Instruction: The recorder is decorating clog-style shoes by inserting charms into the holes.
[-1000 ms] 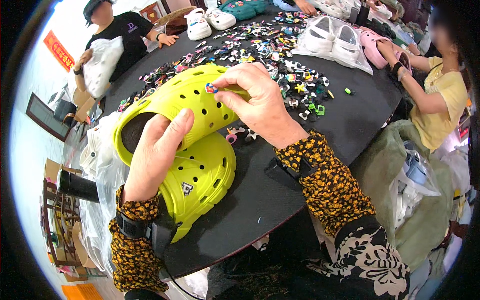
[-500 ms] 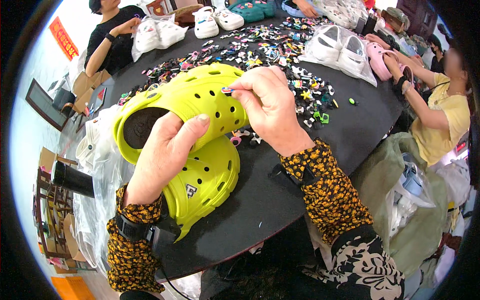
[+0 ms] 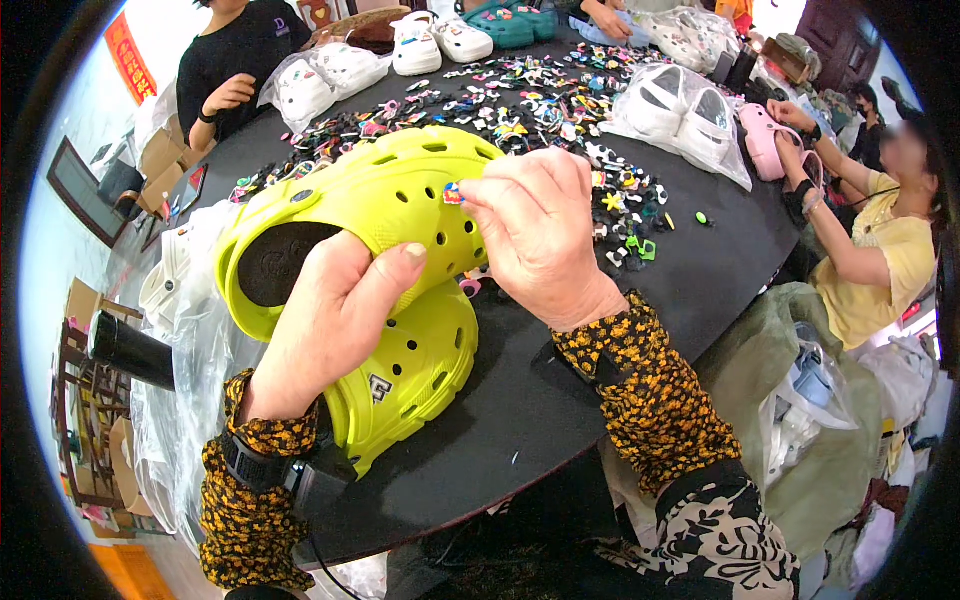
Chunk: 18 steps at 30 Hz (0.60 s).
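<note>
– First, please tell about the left hand [image 3: 335, 315]: gripping what?

– Gripping a lime-green clog [image 3: 360, 195] by the side of its opening, with the thumb laid on the outer face and the other fingers put inside the shoe, out of sight.

– And where exactly to look for this clog?

– Above the black table [image 3: 520, 420], directly before the wearer, tilted, with the heel at the left and the toe toward the right, partly behind the other hand. Just below, partly covered by it, a second lime-green clog [image 3: 425, 370] with a black-and-white letter charm [image 3: 380, 388]. Whether touching each other, cannot tell.

– Good. And with the right hand [image 3: 545, 240]?

– Pinching, between thumb and forefinger, a small red-and-blue charm [image 3: 453, 193], close at the holes of the upper clog. Seated in a hole or only near one? Cannot tell, because of the fingertips partly over it.

– And farther on the table?

– Behind the clog, a wide scatter of shoe charms [image 3: 500, 110], with a yellow star charm [image 3: 612, 202] among them. Beyond, at the right, white shoes in a clear bag [image 3: 680, 115]; toward the far edge, white clogs [image 3: 415, 45] beside teal clogs [image 3: 500, 28].

– Any other people?

– Yes: at the right, a co-worker in a yellow top [image 3: 880, 260], holding a pink clog [image 3: 765, 140]; at the upper left, a co-worker in a black top [image 3: 240, 60].
</note>
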{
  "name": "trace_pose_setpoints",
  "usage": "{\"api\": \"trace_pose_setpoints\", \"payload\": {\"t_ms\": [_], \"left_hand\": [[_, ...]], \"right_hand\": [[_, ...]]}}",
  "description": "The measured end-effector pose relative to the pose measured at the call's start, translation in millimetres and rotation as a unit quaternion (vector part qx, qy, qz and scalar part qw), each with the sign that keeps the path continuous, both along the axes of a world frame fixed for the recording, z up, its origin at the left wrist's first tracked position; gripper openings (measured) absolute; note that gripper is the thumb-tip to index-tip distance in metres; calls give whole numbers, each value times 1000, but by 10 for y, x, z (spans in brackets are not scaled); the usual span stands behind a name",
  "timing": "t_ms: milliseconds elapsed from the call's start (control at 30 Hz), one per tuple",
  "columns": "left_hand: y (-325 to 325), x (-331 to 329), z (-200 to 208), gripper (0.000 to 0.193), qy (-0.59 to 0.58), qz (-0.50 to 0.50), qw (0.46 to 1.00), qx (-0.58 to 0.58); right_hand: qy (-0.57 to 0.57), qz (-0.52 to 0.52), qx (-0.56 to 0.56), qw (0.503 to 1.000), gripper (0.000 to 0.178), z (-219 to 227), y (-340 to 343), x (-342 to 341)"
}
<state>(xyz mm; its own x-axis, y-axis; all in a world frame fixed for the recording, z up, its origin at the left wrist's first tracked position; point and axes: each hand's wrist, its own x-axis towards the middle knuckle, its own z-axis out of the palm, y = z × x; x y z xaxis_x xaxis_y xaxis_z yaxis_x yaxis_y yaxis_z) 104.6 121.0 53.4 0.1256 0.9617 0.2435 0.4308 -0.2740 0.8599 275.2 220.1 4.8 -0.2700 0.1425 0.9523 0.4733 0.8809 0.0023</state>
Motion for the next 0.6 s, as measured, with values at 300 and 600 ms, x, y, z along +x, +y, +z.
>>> {"api": "trace_pose_setpoints", "payload": {"t_ms": [300,600], "left_hand": [[-33,9,-16,24,-64,13,998,8],[-69,-35,48,23,-19,26,999,1]], "right_hand": [[-6,62,-77,995,24,4,-76,-31],[-87,48,-92,991,32,-7,-157,-56]]}}
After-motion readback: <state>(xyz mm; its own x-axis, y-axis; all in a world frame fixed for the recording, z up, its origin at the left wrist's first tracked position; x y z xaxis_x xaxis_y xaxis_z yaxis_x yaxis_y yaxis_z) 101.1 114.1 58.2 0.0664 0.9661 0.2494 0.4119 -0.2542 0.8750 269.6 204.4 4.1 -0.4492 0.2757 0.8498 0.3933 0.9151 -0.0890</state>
